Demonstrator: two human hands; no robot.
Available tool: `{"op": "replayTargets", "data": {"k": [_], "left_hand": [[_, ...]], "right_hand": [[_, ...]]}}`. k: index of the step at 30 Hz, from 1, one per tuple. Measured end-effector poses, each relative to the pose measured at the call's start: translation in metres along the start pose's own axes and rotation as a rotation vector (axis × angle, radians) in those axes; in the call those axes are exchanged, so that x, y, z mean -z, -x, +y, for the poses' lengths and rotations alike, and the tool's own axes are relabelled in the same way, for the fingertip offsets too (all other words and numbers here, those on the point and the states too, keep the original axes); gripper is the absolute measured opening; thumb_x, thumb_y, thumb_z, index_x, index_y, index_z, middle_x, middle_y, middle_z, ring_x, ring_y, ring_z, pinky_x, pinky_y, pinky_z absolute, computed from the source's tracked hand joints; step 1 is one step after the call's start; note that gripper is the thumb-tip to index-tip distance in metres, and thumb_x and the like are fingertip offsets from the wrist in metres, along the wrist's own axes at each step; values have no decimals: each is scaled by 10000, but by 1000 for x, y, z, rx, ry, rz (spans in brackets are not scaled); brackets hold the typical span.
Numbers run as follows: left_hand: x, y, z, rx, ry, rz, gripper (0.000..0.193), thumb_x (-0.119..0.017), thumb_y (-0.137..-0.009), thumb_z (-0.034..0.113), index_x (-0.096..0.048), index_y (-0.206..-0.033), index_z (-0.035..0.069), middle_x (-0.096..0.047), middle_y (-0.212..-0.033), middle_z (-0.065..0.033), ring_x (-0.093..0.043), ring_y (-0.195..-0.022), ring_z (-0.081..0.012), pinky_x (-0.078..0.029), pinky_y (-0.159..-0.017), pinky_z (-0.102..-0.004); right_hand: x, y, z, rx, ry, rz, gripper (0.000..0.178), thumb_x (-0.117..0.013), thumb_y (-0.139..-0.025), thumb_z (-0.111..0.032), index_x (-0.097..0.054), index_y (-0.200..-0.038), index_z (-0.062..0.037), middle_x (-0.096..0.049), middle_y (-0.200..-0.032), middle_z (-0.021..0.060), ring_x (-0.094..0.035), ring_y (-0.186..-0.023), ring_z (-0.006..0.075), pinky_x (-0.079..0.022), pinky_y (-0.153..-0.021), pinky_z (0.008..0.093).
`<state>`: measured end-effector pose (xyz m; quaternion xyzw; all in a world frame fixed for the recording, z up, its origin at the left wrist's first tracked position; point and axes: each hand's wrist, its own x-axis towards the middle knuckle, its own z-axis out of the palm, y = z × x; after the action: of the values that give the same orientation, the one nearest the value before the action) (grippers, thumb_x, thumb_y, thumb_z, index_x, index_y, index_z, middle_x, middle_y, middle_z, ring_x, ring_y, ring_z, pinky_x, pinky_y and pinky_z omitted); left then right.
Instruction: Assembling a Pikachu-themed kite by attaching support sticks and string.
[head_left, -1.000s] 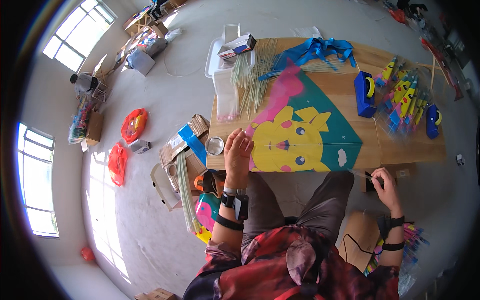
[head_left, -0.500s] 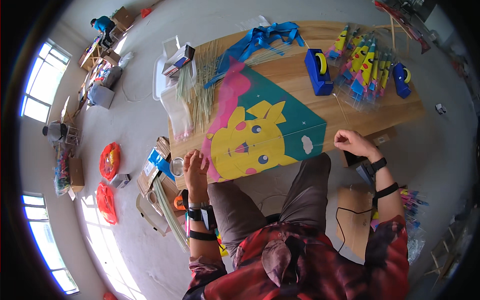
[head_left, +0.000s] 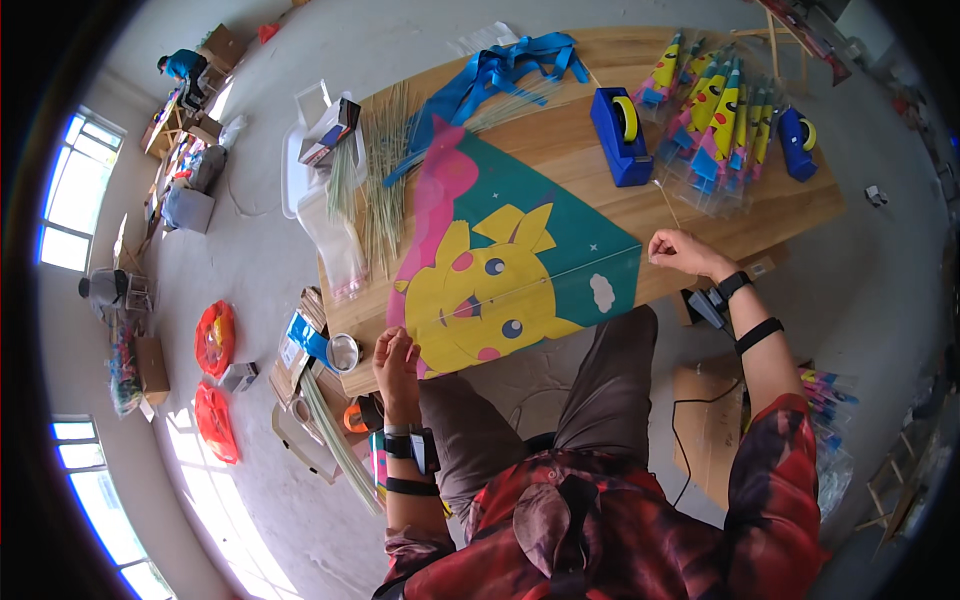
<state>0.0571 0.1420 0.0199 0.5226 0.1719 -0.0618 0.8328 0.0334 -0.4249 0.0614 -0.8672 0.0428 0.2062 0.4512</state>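
A white tray (head_left: 290, 195) at the upper left of the frame has a small printed carton (head_left: 332, 133) sitting in or over it, its contents hidden. At the upper right, clear plastic bags (head_left: 712, 203) hold slim folded pieces in yellow, teal and pink. On the floor at left, one red bag (head_left: 203, 350) shows something yellow inside; what the other red bag (head_left: 216, 428) contains cannot be made out. The printed sheet (head_left: 535, 290) lies flat on the tabletop (head_left: 560, 128) at the centre, a pink corner pointing to the top of the frame and a teal one to the right. Along it a pale line slants from lower left up to that right corner. The left hand (head_left: 397, 362) rises, fingers curled, at the sheet's lower-left edge. The right hand (head_left: 688, 252) reaches leftward, thumb and fingers bunched just beside the right corner. Whether either grips anything, I cannot tell.
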Motion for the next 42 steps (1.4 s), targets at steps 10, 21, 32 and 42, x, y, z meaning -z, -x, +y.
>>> {"op": "replayTargets", "data": {"k": [10, 21, 32, 42], "left_hand": [[-1, -7, -11, 8, -96, 94, 140, -705, -981, 109, -672, -1115, 83, -666, -977, 30, -616, -882, -54, -504, -765, -226], [0, -9, -21, 36, -178, 120, 156, -706, -980, 113, -687, -1128, 68, -689, -1000, 5, -637, -869, -69, -516, -769, -215], [-3, -21, -33, -92, -371, 199, 321, -765, -922, 57, -598, -1188, -11, -703, -932, -48, -649, -781, -99, -507, -708, -228], [1, -32, -47, -193, -458, 260, 256, -772, -916, 43, -605, -1103, -11, -691, -880, -48, -632, -719, -97, -494, -651, -233]], "right_hand": [[9, -15, 16, -36, -205, -131, 113, -705, -950, -102, -623, -993, -38, -644, -885, -11, -579, -847, 64, -479, -773, 238], [3, -22, 33, -44, -398, -40, 105, -662, -1005, -168, -642, -1008, -65, -613, -911, -35, -569, -837, 56, -482, -778, 229], [-24, -29, 51, -32, -303, 264, 48, -652, -981, -56, -615, -991, -28, -627, -855, -7, -572, -787, 74, -474, -732, 237], [-23, -28, 47, 6, -172, 288, 60, -653, -981, -73, -614, -953, -35, -593, -839, -22, -538, -809, 82, -460, -764, 270]]}}
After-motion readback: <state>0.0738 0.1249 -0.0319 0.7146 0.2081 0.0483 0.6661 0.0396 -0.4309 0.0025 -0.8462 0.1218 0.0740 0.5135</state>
